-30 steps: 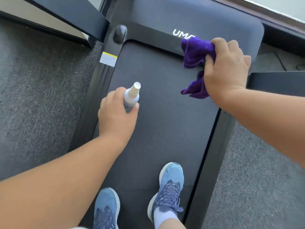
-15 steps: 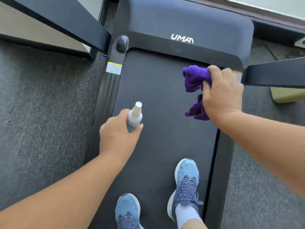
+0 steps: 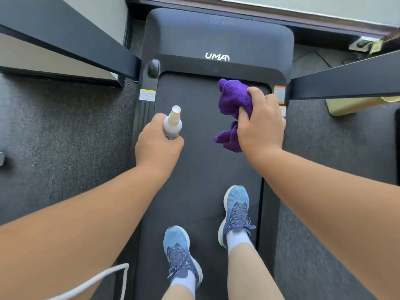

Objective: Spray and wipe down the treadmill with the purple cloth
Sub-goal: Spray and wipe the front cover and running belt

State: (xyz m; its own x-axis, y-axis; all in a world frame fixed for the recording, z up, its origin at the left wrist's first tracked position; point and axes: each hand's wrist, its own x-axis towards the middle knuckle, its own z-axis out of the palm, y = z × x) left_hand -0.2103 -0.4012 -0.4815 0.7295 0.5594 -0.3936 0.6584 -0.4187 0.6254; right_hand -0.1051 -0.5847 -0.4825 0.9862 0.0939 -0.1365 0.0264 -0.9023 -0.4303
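Both hands busy above treadmill [image 3: 218,33] belt: left hand [image 3: 159,146] wraps spray bottle [image 3: 172,124], right hand [image 3: 260,124] bunches purple cloth [image 3: 234,98] near the front hood. Risk: wet belt under shoes [image 3: 234,211] could cause slipping; the wadded cloth may wipe unevenly.

Fluffy purple cloth [image 3: 234,98], smooth white plastic spray bottle [image 3: 172,124], matt black treadmill [image 3: 194,161]

bare forearms and lower legs; white socks [image 3: 237,240]; blue mesh running shoes [image 3: 236,207] with navy laces
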